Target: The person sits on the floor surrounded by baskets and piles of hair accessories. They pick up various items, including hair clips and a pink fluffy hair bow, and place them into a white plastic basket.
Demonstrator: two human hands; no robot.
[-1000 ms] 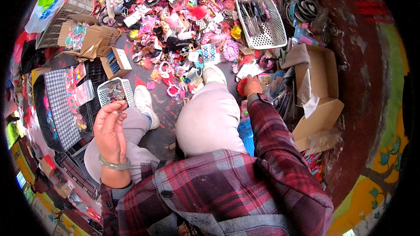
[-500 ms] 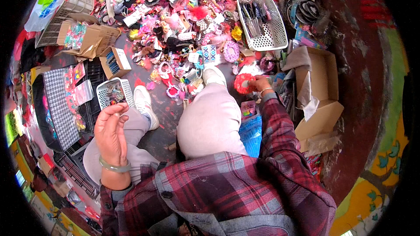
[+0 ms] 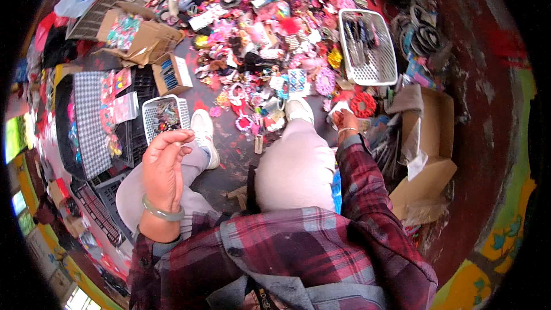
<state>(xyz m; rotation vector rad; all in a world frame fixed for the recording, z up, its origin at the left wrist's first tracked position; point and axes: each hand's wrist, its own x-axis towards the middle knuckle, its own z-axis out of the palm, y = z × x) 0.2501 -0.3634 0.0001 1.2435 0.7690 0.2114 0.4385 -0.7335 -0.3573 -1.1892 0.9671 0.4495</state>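
Note:
My left hand [image 3: 165, 166], a pale bangle on its wrist, is raised above my left knee. Its thumb and fingertips are pressed together; anything pinched there is too small to make out. At the right edge of the pile, my right hand [image 3: 346, 120] reaches down with its fingers closed at a blurred white piece [image 3: 341, 107]. Its kind is unclear. Just right of that hand lies a red scrunchie [image 3: 363, 104], apart from the fingers. A purple scrunchie [image 3: 325, 81] and a blue-and-white patterned piece [image 3: 297, 80] lie farther left among mixed hair accessories [image 3: 258, 28].
A white basket [image 3: 374, 74] with dark packaged items stands at the far right. An open cardboard box [image 3: 439, 120] is beside my right arm. On the left are a small white basket [image 3: 182, 116], a small carton [image 3: 182, 77], a larger torn carton [image 3: 155, 37] and a grey crate [image 3: 129, 0].
My right hand has let go of the red scrunchie, which now lies to its right, and has closed at the white piece. My left hand stays raised and pinched. The whole view has shifted.

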